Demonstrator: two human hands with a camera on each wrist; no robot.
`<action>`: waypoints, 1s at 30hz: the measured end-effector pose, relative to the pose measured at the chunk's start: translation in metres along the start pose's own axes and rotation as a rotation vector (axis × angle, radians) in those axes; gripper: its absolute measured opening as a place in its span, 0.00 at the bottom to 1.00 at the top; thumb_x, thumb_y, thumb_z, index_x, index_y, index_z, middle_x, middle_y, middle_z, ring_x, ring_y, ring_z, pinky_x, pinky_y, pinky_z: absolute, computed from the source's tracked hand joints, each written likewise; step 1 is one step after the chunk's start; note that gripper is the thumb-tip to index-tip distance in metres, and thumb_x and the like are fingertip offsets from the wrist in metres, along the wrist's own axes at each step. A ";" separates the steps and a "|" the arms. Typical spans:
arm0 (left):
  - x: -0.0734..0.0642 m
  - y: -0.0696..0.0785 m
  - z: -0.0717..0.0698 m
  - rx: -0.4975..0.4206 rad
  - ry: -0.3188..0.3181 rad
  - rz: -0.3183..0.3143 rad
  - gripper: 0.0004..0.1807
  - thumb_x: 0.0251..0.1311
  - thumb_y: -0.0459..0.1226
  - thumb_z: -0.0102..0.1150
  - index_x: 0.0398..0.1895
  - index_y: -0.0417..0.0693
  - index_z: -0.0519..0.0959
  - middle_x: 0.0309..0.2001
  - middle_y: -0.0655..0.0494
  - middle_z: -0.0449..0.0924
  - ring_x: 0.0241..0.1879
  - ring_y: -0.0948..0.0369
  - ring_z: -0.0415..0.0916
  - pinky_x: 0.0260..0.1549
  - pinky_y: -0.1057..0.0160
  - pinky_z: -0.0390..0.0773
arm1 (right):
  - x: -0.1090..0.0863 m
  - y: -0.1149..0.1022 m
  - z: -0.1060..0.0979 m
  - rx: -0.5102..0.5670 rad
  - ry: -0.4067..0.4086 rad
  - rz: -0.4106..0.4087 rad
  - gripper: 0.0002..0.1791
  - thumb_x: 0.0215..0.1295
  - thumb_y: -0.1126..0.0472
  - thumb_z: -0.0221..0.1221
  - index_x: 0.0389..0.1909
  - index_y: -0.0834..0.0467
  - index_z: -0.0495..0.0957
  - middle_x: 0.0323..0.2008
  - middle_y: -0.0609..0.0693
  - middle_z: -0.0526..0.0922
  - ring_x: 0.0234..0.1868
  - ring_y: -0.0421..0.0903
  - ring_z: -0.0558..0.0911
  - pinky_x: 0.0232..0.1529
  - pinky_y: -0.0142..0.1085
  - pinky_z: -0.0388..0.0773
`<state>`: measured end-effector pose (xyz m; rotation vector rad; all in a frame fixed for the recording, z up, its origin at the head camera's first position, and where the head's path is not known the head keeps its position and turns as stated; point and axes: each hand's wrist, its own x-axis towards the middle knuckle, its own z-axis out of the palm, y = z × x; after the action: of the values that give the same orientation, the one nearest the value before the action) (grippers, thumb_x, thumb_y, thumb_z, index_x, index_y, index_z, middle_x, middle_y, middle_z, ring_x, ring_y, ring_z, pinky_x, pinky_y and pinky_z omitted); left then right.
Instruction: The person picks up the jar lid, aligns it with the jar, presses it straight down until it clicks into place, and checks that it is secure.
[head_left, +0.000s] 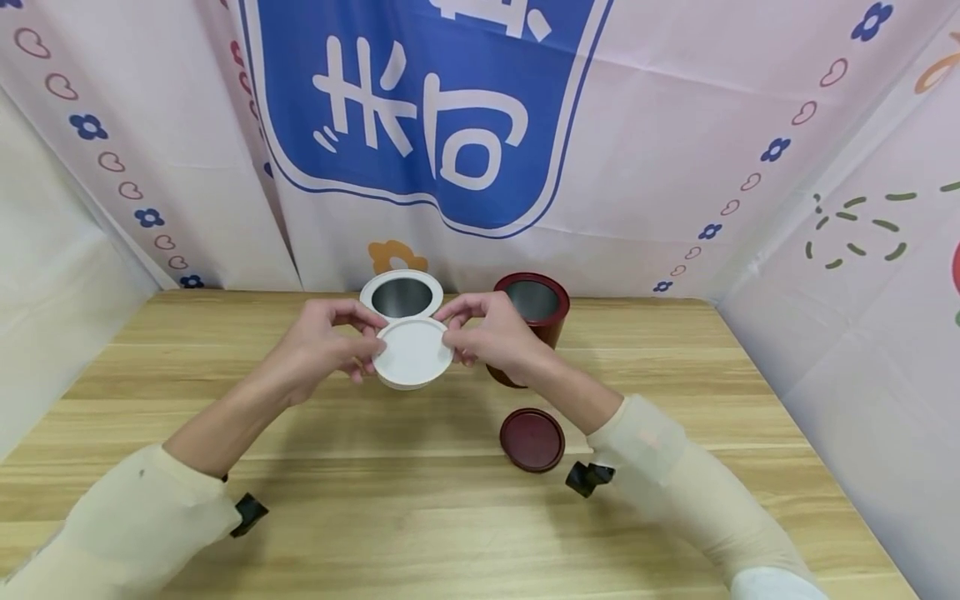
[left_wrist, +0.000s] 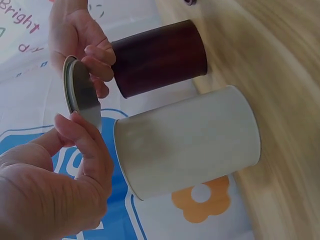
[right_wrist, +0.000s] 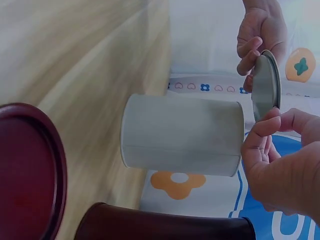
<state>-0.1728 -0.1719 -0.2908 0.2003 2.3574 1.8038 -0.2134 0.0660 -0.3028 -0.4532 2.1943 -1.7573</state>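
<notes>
Both hands pinch a round white lid [head_left: 413, 353] by its opposite edges, my left hand [head_left: 322, 343] at one side and my right hand [head_left: 491, 335] at the other. Just behind the lid stands a white can [head_left: 365, 293], uncovered, its dark inside showing. Seen in the left wrist view, the lid [left_wrist: 75, 90] is held above the rim of the upright white can [left_wrist: 190, 142], apart from it. To the right stands a dark red can [head_left: 551, 333], uncovered as well and partly hidden by my right hand.
A dark red lid [head_left: 532, 440] lies flat on the wooden table [head_left: 420, 517], in front of the red can. Behind the table hangs a printed cloth [head_left: 622, 167], close to both cans. More pale cloth [head_left: 847, 333] walls in the sides.
</notes>
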 end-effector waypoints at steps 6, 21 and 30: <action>0.005 0.006 -0.004 0.006 0.011 0.011 0.18 0.62 0.23 0.62 0.54 0.22 0.75 0.32 0.50 0.74 0.23 0.59 0.81 0.20 0.65 0.83 | 0.007 -0.006 -0.003 0.008 0.017 -0.005 0.14 0.60 0.75 0.59 0.46 0.65 0.84 0.28 0.54 0.79 0.21 0.46 0.77 0.21 0.32 0.74; 0.021 0.012 -0.017 0.036 0.058 -0.042 0.19 0.66 0.26 0.63 0.58 0.24 0.75 0.33 0.53 0.76 0.25 0.61 0.81 0.24 0.67 0.84 | 0.028 -0.016 -0.002 -0.081 0.052 -0.029 0.10 0.63 0.73 0.61 0.44 0.64 0.85 0.30 0.55 0.81 0.24 0.47 0.80 0.23 0.31 0.79; 0.030 0.012 -0.023 0.046 0.063 -0.051 0.22 0.65 0.25 0.62 0.60 0.24 0.74 0.32 0.55 0.77 0.25 0.62 0.81 0.23 0.68 0.83 | 0.037 -0.021 0.000 -0.159 0.065 -0.061 0.09 0.64 0.71 0.61 0.43 0.65 0.86 0.29 0.55 0.83 0.25 0.48 0.83 0.26 0.36 0.83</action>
<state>-0.2073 -0.1844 -0.2746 0.0888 2.4252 1.7594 -0.2453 0.0463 -0.2831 -0.5106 2.4013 -1.6562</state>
